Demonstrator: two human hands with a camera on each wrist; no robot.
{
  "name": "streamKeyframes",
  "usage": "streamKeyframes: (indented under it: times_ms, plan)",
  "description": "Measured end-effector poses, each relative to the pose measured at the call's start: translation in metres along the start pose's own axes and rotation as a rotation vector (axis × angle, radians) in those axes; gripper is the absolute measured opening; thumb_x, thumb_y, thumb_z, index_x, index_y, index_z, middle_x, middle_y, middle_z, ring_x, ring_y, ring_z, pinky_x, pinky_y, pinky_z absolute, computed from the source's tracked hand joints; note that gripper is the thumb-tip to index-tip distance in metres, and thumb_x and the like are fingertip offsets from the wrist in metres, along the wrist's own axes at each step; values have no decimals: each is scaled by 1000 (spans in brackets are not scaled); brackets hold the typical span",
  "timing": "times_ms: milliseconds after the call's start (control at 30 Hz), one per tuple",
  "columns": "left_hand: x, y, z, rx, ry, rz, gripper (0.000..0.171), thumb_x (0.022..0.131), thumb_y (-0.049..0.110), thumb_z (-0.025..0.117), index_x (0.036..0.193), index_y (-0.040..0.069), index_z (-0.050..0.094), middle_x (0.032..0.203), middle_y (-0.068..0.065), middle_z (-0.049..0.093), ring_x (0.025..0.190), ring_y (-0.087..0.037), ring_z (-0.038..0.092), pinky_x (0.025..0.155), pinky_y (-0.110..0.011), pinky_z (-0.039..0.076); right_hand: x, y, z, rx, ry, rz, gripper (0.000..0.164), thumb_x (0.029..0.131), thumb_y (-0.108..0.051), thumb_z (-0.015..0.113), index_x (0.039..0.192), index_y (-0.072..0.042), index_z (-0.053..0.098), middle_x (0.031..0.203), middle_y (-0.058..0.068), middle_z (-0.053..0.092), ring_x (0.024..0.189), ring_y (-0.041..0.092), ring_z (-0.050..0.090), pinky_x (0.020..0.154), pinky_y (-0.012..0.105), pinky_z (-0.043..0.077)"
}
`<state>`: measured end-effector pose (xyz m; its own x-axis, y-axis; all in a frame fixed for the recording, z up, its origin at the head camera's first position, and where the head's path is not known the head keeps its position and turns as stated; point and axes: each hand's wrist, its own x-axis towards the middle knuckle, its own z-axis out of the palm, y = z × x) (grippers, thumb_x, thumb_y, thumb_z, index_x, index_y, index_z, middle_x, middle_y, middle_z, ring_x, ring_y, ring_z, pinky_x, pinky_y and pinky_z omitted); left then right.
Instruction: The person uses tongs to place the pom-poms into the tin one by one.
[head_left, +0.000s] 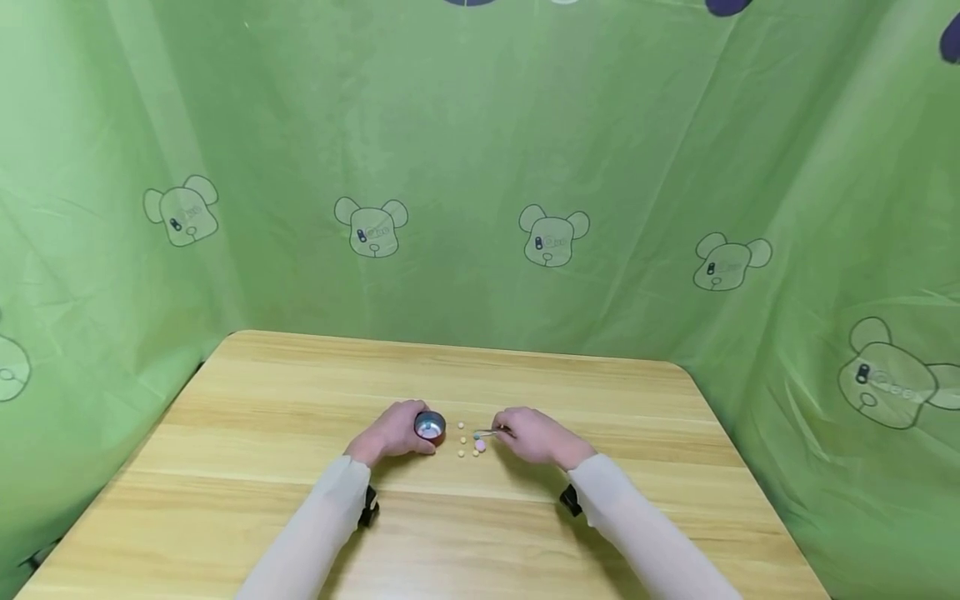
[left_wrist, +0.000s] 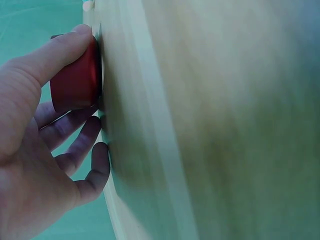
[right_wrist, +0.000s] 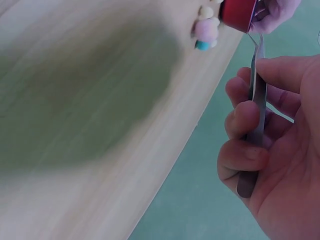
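My left hand (head_left: pixel 392 430) holds a small open red tin (left_wrist: pixel 77 84) on the tabletop, thumb on the near side and fingers around the far side. Bluish and pinkish bits show on the tin's silvery bottom. My right hand (head_left: pixel 534 435) grips metal tweezers (right_wrist: pixel 258 117) between thumb and fingers. Their thin tips, a little apart in the right wrist view, point left toward the tin. Between the hands lie several small pale-yellow balls (head_left: pixel 461 454), a larger pink piece (right_wrist: pixel 206 30) and a teal one (right_wrist: pixel 202 45). In the head view the tweezer tips overlap the teal piece.
The wooden table (head_left: pixel 300 375) has rounded far corners. A green curtain (head_left: pixel 465 150) with bear-face prints hangs behind it and on both sides. Both forearms, in white sleeves (head_left: pixel 318 517), reach in from the near edge, each with a dark device (head_left: pixel 572 500) at the wrist.
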<state>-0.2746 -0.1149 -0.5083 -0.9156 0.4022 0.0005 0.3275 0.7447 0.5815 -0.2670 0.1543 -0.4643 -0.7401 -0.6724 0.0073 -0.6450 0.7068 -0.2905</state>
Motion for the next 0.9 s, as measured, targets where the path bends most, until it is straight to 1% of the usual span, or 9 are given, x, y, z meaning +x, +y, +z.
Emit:
streamKeyframes:
  times_ms: [200, 333, 467, 567, 700, 900]
  plan:
    - [1, -2, 0, -1, 5, 11, 55, 69, 30, 84, 110, 5, 57, 103, -5, 61, 97, -23, 56, 89, -41, 44, -6, 5, 3, -9, -14, 32, 16, 97, -19, 53, 101, -10, 65, 92, -6, 61, 78, 7, 54, 73, 29, 49]
    - [0, -1, 0, 8, 1, 11, 55, 69, 30, 84, 110, 5, 57, 103, -5, 60, 97, -23, 55, 89, -41, 44, -8, 7, 6, -9, -28, 44, 14, 96, -19, 54, 100, -11, 65, 93, -4, 62, 81, 9, 56, 76, 32, 50]
    - [0, -1, -1, 12, -4, 5, 54, 70, 30, 84, 111, 6, 57, 104, -5, 60, 97, -23, 55, 89, -41, 44, -9, 9, 9, -6, -39, 43, 13, 96, -18, 53, 99, -10, 64, 90, -5, 61, 77, 9, 54, 72, 32, 49]
    - [0, 0, -2, 0, -2, 13, 54, 70, 29, 84, 111, 5, 57, 104, -6, 60, 97, -24, 55, 89, -41, 44, -9, 10, 11, 2, -38, 32, 13, 97, -17, 53, 98, -10, 64, 87, -5, 59, 74, 8, 52, 69, 31, 48]
    - [0, 0, -2, 3, -5, 19, 55, 70, 29, 84, 111, 5, 57, 104, -6, 60, 97, -23, 56, 88, -41, 45, -9, 11, 13, 3, -41, 32, 13, 97, -17, 53, 98, -11, 64, 86, -7, 59, 73, 6, 52, 69, 29, 48]
    - [-1, 0, -1, 2, 1, 5, 55, 69, 29, 84, 110, 5, 57, 104, -6, 61, 97, -23, 55, 89, -41, 44, -10, 11, 13, 14, -37, 32, 13, 96, -17, 54, 98, -10, 65, 88, -5, 61, 74, 8, 53, 69, 30, 48]
